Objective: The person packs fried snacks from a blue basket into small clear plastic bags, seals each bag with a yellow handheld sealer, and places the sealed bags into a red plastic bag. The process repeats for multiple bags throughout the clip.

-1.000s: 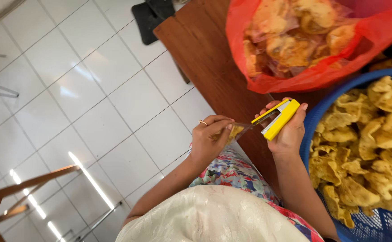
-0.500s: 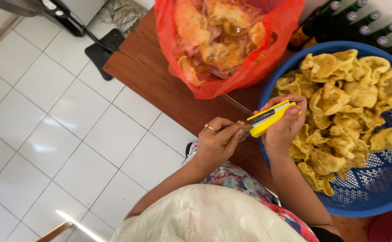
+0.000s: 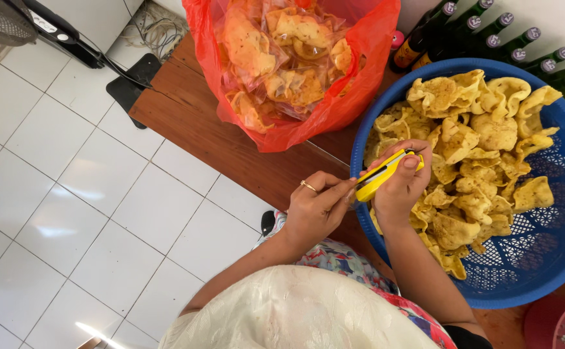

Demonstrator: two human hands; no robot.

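My right hand grips a yellow and black utility knife over the near left rim of a blue plastic basket. My left hand, with a ring on one finger, pinches the knife's front tip. Both hands meet just above the wooden table. The basket is heaped with yellow fried crackers.
A red plastic bag full of bagged crackers stands on the table behind my hands. Several green bottles line the wall at top right. A pink container shows at bottom right. White tiled floor lies left.
The view has swung right and down, bringing the basket and red bag fully into sight. My hands stay together on the knife, the left fingers still at its tip.
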